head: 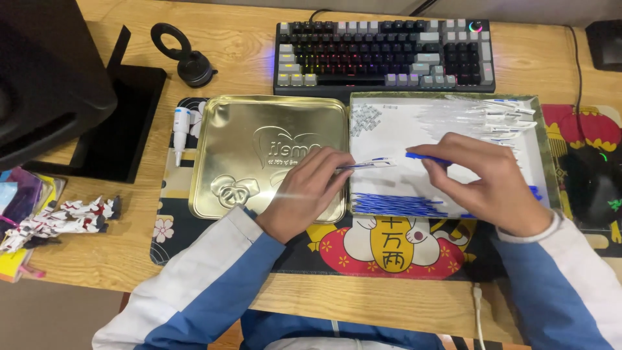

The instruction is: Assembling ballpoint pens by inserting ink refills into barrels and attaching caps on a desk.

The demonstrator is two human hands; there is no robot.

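Left hand (304,191) pinches a clear pen tube (370,164) over the tray (543,146); right hand (483,178) grips a blue refill (424,157). Blue refills (395,205) line the tray's near edge, clear tubes (479,116) its far corner: many unassembled.

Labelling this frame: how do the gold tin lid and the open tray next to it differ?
The gold lid is shiny embossed metal; the tray is white inside with a greenish rim. The lid carries nothing but the left hand resting on it; the tray holds clear pen barrels at its far right and blue refills along its near edge, with the right hand over it. Both are squarish and lie side by side on the desk mat.
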